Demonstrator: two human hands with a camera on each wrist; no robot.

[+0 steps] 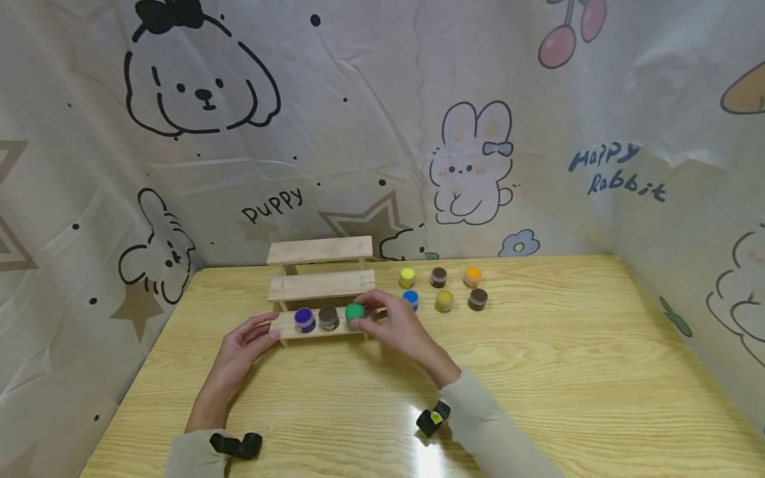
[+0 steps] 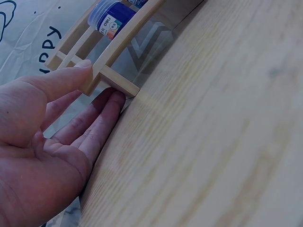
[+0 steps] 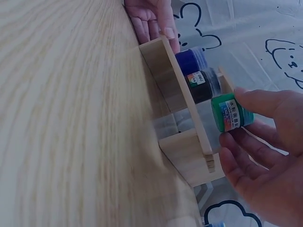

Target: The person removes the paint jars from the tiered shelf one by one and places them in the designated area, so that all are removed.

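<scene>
My right hand (image 1: 397,325) pinches a small paint jar with green paint (image 1: 355,313) between thumb and fingers. In the right wrist view the green jar (image 3: 232,112) hangs slightly tilted, close over the right end of the lowest step of a three-step wooden stand (image 1: 323,285). A purple paint jar (image 1: 305,320) and a dark brown paint jar (image 1: 329,317) stand in a row on that step. My left hand (image 1: 242,345) holds the step's left end, its thumb (image 2: 78,71) against the board and its other fingers lower down by the leg.
Right of the stand, several more paint jars stand in two rows on the wood-grain table (image 1: 538,372): yellow (image 1: 407,277), brown (image 1: 439,277), orange (image 1: 473,276), blue (image 1: 410,300), dark yellow (image 1: 444,301) and dark brown (image 1: 477,299). A printed cloth (image 1: 358,146) hangs behind the table.
</scene>
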